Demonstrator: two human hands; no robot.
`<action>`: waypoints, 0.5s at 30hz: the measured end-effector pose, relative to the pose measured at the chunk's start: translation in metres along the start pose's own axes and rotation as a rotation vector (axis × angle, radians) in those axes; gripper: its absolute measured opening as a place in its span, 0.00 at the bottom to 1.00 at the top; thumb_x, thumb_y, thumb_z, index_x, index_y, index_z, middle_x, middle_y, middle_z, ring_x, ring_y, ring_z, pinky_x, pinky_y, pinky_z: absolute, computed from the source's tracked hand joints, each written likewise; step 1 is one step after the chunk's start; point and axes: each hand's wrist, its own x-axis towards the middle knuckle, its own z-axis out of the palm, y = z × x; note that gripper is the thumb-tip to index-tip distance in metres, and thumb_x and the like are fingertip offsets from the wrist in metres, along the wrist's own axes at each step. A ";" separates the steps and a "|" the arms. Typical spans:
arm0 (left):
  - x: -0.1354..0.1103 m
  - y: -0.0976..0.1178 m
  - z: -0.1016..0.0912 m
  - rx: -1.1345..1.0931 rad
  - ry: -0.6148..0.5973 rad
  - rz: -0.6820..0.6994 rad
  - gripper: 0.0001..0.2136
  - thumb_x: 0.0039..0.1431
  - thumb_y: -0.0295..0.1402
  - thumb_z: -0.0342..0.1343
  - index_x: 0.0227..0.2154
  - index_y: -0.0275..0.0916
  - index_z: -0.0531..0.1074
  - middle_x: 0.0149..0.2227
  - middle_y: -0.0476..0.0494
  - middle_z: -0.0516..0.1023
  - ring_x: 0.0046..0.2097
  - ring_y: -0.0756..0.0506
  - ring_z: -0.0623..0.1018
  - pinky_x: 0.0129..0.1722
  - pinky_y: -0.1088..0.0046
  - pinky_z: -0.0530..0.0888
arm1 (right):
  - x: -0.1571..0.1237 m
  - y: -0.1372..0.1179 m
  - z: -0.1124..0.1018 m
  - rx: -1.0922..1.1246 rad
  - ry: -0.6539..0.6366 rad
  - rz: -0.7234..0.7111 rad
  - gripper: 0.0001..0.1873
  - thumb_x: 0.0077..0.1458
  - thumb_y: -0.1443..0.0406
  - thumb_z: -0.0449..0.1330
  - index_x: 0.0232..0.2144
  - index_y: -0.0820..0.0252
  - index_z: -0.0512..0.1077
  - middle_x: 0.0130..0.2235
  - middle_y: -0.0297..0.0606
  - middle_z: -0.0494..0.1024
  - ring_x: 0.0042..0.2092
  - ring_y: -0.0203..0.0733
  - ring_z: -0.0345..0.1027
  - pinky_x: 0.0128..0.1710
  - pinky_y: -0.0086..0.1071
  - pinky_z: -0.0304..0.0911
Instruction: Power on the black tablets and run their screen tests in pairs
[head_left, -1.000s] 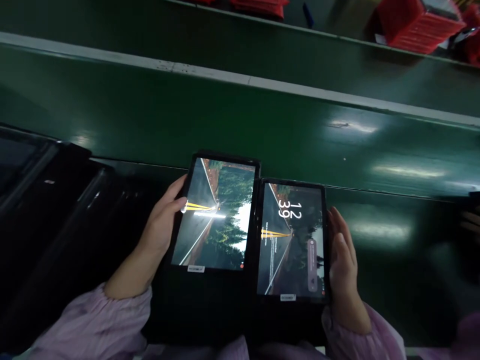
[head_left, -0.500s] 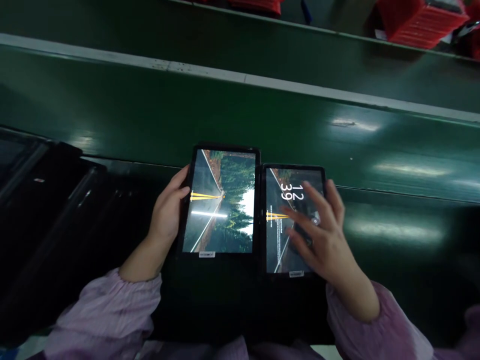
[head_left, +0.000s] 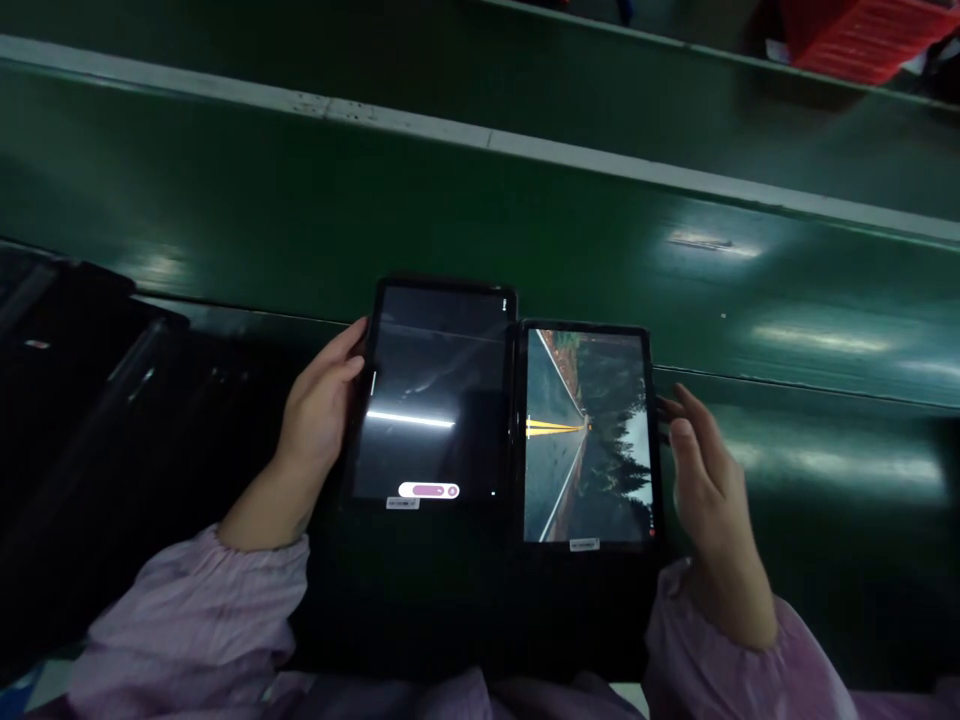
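At the frame's centre, the left hand has thumb and fingers clamped on a black rectangular glass-fronted tablet, its screen dark bar a pink-and-white strip. Right of centre, the right hand, fingers loosely parted, flanks a second black rectangular tablet showing a road; whether it touches, I can't tell. Both look mid-handling, neither set aside.

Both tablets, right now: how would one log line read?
left tablet: mostly dark, left hand alongside | right tablet: showing road picture, right hand alongside
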 end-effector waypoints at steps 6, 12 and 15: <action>0.001 0.001 0.001 -0.020 -0.002 -0.009 0.14 0.49 0.30 0.67 0.41 0.41 0.85 0.49 0.45 0.90 0.74 0.32 0.69 0.78 0.47 0.58 | -0.005 0.007 0.018 0.192 -0.077 0.036 0.33 0.71 0.40 0.54 0.68 0.47 0.70 0.65 0.46 0.78 0.67 0.57 0.72 0.61 0.55 0.74; 0.001 0.003 0.002 -0.021 0.021 -0.019 0.16 0.43 0.27 0.68 0.39 0.41 0.86 0.46 0.45 0.91 0.73 0.30 0.71 0.79 0.45 0.57 | -0.003 0.002 0.012 0.194 -0.053 0.070 0.38 0.66 0.35 0.56 0.66 0.49 0.71 0.60 0.49 0.81 0.60 0.60 0.77 0.55 0.56 0.76; 0.002 0.003 0.001 0.008 0.004 0.008 0.17 0.42 0.28 0.69 0.40 0.40 0.85 0.49 0.43 0.90 0.74 0.29 0.69 0.79 0.44 0.57 | -0.002 -0.002 0.013 0.155 -0.018 0.037 0.41 0.63 0.32 0.57 0.64 0.52 0.73 0.58 0.51 0.82 0.59 0.61 0.77 0.55 0.58 0.76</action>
